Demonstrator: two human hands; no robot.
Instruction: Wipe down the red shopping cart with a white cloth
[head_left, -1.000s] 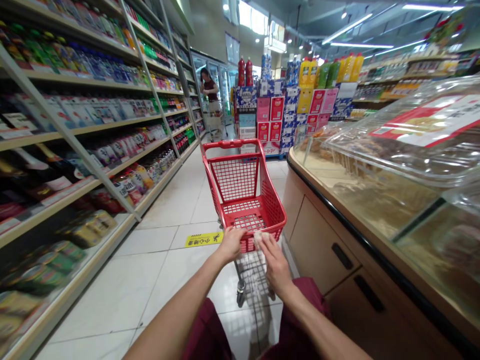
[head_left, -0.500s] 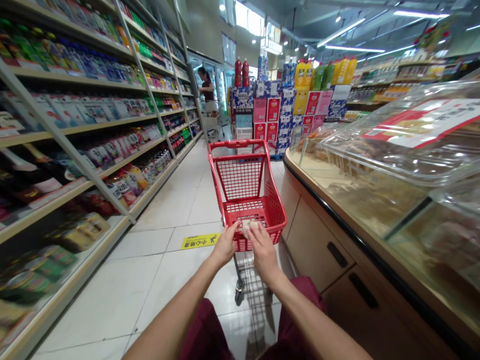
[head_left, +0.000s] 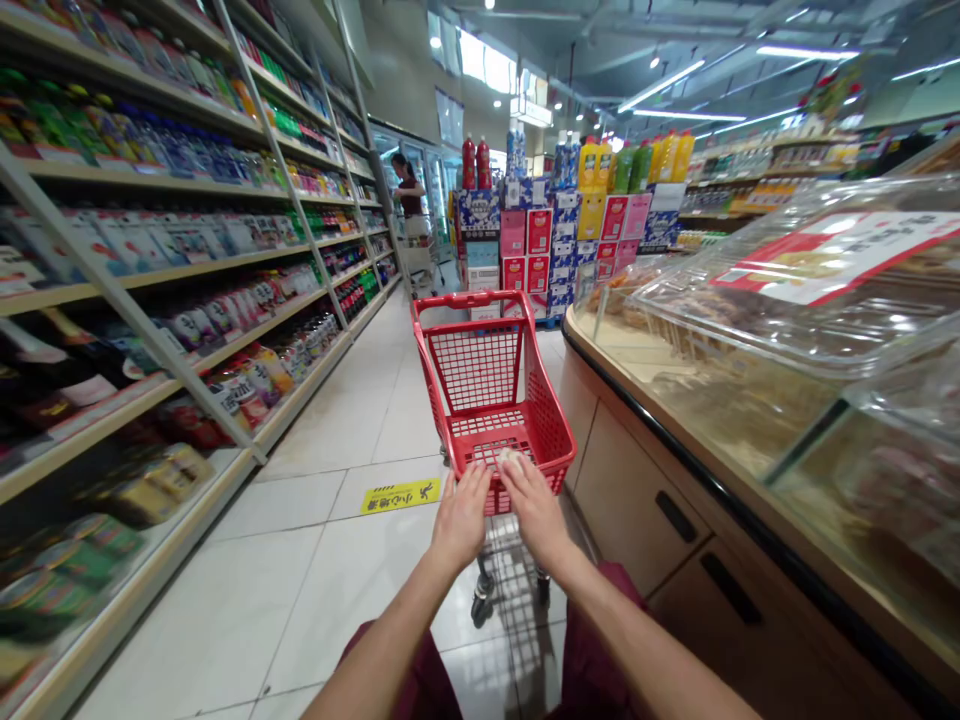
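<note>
A red plastic shopping cart (head_left: 484,425) stands straight before me, its mesh basket seen from the near, low side. My left hand (head_left: 459,515) is at the near rim of the basket, fingers stretched out and close together, with nothing visible in it. Beside it is my right hand (head_left: 531,505), its fingers bent over the same rim. A small pale crumpled bundle (head_left: 507,456) shows at the right fingertips, mostly covered by them; its kind cannot be made out.
Drink shelves (head_left: 150,260) line the left side. A wooden counter (head_left: 637,470) with clear-lidded food displays borders the right. A yellow floor sticker (head_left: 401,496) lies left of the cart. Stacked drink cartons (head_left: 525,250) stand ahead; a person (head_left: 409,195) with a trolley is further back.
My left hand has moved slightly right and down, closer to the right hand. The pale bundle, visible between both hands before, is now mostly hidden under the right fingers. The view has shifted slightly.
</note>
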